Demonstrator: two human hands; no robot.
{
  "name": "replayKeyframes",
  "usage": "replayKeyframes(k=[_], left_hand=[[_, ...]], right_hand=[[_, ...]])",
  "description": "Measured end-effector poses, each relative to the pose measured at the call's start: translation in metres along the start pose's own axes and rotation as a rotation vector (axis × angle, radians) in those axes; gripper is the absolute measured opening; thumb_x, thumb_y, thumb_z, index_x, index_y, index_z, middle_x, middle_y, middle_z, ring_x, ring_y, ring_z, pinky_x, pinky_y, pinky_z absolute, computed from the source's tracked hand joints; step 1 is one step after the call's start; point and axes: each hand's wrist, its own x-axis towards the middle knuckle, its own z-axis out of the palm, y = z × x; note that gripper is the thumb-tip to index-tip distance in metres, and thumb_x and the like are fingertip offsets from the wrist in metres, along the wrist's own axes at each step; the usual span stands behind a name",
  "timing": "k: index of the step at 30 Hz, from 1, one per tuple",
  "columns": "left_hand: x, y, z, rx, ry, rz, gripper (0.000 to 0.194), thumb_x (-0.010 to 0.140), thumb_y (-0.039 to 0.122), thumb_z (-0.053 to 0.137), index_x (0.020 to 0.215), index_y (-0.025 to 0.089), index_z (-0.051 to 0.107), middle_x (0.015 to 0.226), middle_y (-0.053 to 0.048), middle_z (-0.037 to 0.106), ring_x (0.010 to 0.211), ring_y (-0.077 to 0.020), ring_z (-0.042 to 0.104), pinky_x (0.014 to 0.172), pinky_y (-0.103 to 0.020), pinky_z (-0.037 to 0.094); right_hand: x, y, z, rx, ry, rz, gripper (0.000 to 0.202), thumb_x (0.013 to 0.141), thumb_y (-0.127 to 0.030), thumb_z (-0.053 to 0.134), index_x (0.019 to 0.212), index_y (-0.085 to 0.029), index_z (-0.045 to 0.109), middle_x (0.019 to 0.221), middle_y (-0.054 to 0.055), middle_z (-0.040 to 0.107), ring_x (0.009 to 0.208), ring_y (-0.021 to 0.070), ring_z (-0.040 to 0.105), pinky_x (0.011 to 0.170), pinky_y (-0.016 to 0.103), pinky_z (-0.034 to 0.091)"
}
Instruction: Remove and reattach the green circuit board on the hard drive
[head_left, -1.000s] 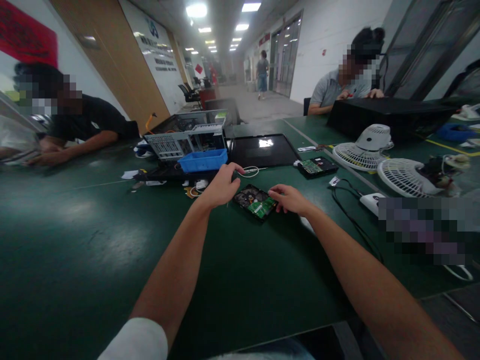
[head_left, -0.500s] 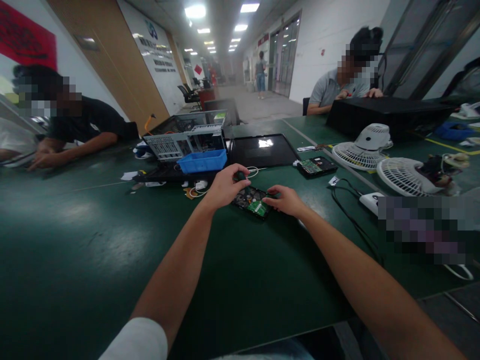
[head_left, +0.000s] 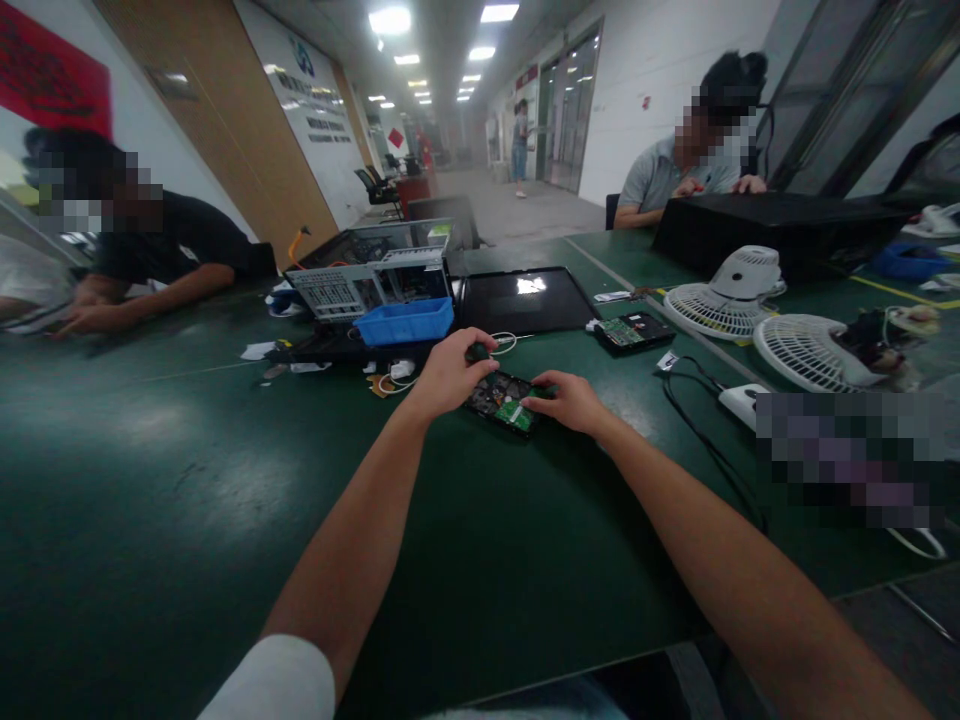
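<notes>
A black device with a green circuit board [head_left: 510, 410] lies on the green table [head_left: 480, 560] in front of me. My left hand [head_left: 454, 372] is closed on a dark-handled screwdriver [head_left: 478, 352], held above the left part of the device. The tool's tip is too small to make out. At the device's right edge, my right hand [head_left: 564, 399] pinches the casing between thumb and fingers. A second device with a circuit board [head_left: 634, 332] sits farther back on the right.
Beyond my hands are a blue tray [head_left: 405, 323], an opened computer case [head_left: 345, 290] and a black panel [head_left: 525, 300]. White fans [head_left: 810, 352] and a cable [head_left: 705, 440] lie right. People sit at both far sides; another stands in the corridor.
The screwdriver handle has tilted slightly in my left hand. My right hand has shifted a little to the left on the device. The person in the corridor has turned.
</notes>
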Motion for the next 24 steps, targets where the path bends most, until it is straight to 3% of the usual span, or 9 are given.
replayKeyframes(k=[24], left_hand=[[-0.0007, 0.0028, -0.0029, -0.005, -0.010, -0.001, 0.021, 0.084, 0.025, 0.072, 0.105, 0.021, 0.071, 0.111, -0.005, 0.072, 0.095, -0.0206, 0.064, 0.085, -0.035, 0.050]], right_hand=[[-0.0004, -0.0017, -0.0018, 0.018, -0.015, 0.011, 0.046, 0.082, -0.050, 0.080, 0.117, -0.021, 0.073, 0.118, 0.008, 0.075, 0.092, 0.0221, 0.071, 0.085, 0.035, 0.054]])
